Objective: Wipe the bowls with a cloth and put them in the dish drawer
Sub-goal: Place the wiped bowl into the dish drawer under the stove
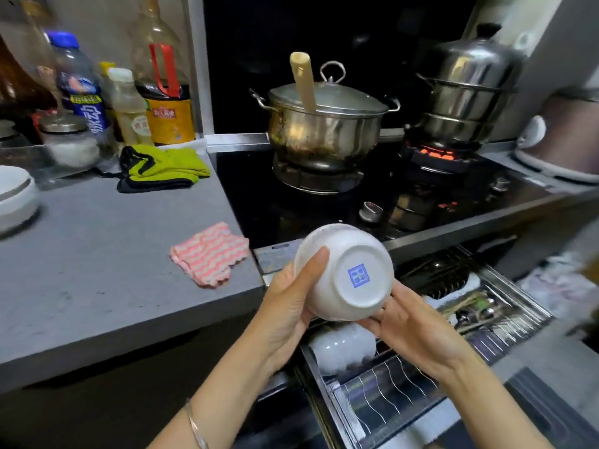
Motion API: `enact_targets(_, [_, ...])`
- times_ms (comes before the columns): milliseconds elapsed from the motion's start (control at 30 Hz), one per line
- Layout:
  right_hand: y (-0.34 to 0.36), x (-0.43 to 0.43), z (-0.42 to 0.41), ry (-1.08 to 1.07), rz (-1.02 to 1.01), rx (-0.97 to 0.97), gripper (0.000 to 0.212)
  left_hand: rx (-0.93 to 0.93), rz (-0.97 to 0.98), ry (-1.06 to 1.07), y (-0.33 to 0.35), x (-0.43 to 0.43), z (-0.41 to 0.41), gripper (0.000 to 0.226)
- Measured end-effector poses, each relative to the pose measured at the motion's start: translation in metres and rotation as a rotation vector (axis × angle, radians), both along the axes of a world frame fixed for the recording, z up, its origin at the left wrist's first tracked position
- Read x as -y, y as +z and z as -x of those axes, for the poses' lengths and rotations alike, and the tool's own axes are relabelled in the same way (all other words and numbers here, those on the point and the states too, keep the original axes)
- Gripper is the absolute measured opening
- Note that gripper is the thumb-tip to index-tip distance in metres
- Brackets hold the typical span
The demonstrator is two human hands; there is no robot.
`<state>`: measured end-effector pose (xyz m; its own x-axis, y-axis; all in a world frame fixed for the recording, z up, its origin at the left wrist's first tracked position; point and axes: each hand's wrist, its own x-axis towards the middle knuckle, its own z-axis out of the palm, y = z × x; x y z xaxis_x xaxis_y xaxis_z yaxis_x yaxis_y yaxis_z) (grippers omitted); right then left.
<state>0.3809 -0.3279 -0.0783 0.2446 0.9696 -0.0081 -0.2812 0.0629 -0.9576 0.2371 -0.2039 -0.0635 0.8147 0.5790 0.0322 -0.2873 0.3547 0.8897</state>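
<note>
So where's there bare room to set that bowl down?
The grey counter is bare between the pink striped cloth and the white plates. The drawer's wire rack has empty slots in front of the racked bowls. Bottles crowd the counter's back.

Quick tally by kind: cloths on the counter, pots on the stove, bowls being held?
Cloths: 2, pink striped cloth and green cloth.
Pots: 2, lidded pot and steamer.
Bowls held: 1, white bowl, between left hand and right hand.
Total: 5.
</note>
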Motion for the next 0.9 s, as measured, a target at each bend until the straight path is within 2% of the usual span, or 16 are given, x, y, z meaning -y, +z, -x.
enact_targets(133, [-0.016,0.040,-0.036,-0.129,-0.006,-0.088,0.081,-0.186,-0.114,-0.187,-0.020,0.019,-0.042,0.063])
enact_targets(233, [-0.033,0.065,-0.069,-0.213,0.038,-0.080,0.082,-0.311,-0.199,-0.287,-0.043,0.027,-0.074,0.057])
enact_targets(300, [-0.045,0.079,-0.088,-0.252,0.077,-0.063,0.081,-0.385,-0.247,-0.312,-0.064,0.030,-0.095,0.054])
enact_targets(367, [-0.058,0.089,-0.106,-0.305,0.132,-0.042,0.078,-0.452,-0.273,-0.303,-0.090,0.035,-0.114,0.036])
enact_targets(433, [-0.071,0.094,-0.125,-0.342,0.198,-0.003,0.078,-0.573,-0.424,-0.258,-0.121,0.037,-0.128,0.024])
enact_targets(533, [-0.092,0.094,-0.151,-0.385,0.311,0.040,0.086,-0.772,-1.066,-0.284,-0.164,0.035,-0.138,0.060])
enact_targets(567, [-0.100,0.092,-0.159,-0.391,0.342,0.048,0.083,-0.807,-1.191,-0.308,-0.177,0.034,-0.142,0.070])
enact_targets(667, [-0.122,0.077,-0.180,-0.407,0.453,0.075,0.053,-0.876,-1.439,-0.380,-0.211,0.029,-0.156,0.089])
enact_targets(767, [-0.147,0.057,-0.201,-0.373,0.566,0.138,0.054,-0.901,-1.564,-0.390,-0.238,0.024,-0.168,0.114])
enact_targets(900, [-0.166,0.024,-0.218,-0.374,0.644,0.145,0.030,-0.964,-1.542,-0.378,-0.259,0.016,-0.180,0.103])
